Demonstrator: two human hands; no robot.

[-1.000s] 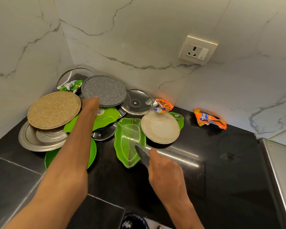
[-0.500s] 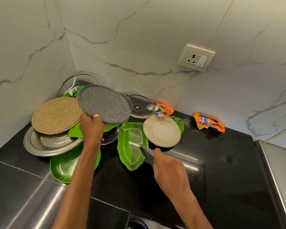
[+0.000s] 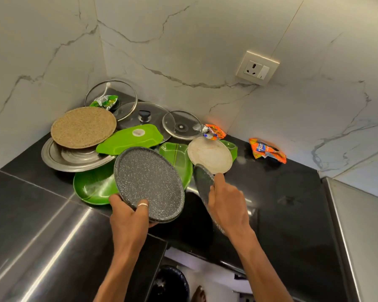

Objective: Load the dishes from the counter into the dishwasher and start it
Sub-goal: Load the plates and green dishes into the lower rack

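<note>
Above the black counter (image 3: 292,203), the left hand (image 3: 129,216) grips a speckled grey plate (image 3: 148,179) by its near rim — the right hand (image 3: 227,203) curls round a second speckled plate (image 3: 202,179), held edge-on.

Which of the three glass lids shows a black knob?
The middle lid, between the leaning corner lid and the smaller right-hand lid; its black knob stands at its centre.

The black counter (image 3: 282,214) bears a steel plate (image 3: 57,159), a green plate (image 3: 92,188), an orange wrapper (image 3: 267,151) and, seemingly, glass lids (image 3: 181,125).
</note>
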